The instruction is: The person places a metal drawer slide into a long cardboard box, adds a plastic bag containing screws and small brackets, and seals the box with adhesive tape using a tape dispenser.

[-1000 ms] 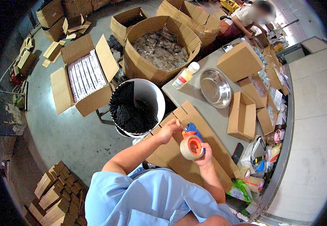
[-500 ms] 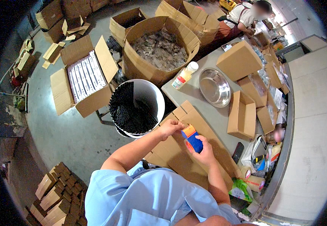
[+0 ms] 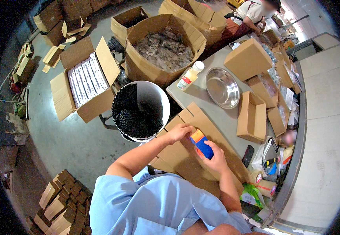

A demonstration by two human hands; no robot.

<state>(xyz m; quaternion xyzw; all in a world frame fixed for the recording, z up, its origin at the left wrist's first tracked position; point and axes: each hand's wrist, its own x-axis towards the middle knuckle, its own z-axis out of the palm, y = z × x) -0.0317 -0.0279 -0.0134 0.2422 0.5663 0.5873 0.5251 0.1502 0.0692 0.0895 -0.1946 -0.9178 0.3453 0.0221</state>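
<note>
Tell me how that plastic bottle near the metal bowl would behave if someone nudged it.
The bottle stands upright, tall and narrow, so it would probably tip easily. Being round, it would likely roll across the table, perhaps against the metal bowl.

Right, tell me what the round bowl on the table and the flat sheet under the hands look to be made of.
The bowl looks like polished metal, probably steel: silvery with bright reflections. The flat sheet under the left hand and right hand looks like matte brown cardboard, with creased flaps.
</note>
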